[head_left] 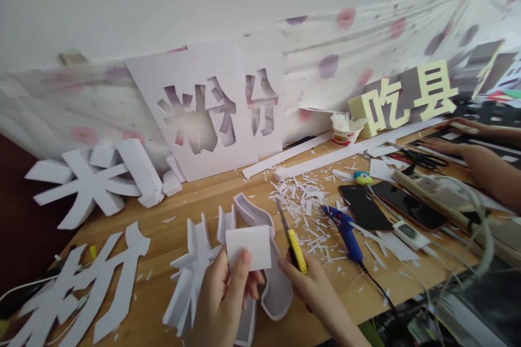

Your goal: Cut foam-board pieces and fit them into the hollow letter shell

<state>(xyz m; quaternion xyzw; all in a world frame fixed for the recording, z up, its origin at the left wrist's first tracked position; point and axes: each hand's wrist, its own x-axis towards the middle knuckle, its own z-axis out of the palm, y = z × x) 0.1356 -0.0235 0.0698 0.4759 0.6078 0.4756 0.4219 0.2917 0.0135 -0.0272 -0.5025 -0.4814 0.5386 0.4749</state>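
Observation:
My left hand (pixel 228 293) pinches a small white board piece (pixel 249 248) between thumb and fingers, flat side facing me. My right hand (pixel 311 282) is closed around scissors (pixel 296 249) with a yellow and black handle. Their dark blades point up and away, just right of the board piece and apart from it. Below and behind my hands lie hollow white letter parts with raised walls (pixel 279 293), partly hidden by my left hand. Another walled white part (pixel 189 268) lies to the left.
White scraps (pixel 303 195) litter the table beyond my right hand. A blue glue gun (pixel 348 236), phones (pixel 364 207) and a power strip (pixel 443 206) lie rightward. Flat white character cutouts (pixel 118 282) are at left. Another person's hands (pixel 468 143) rest at far right.

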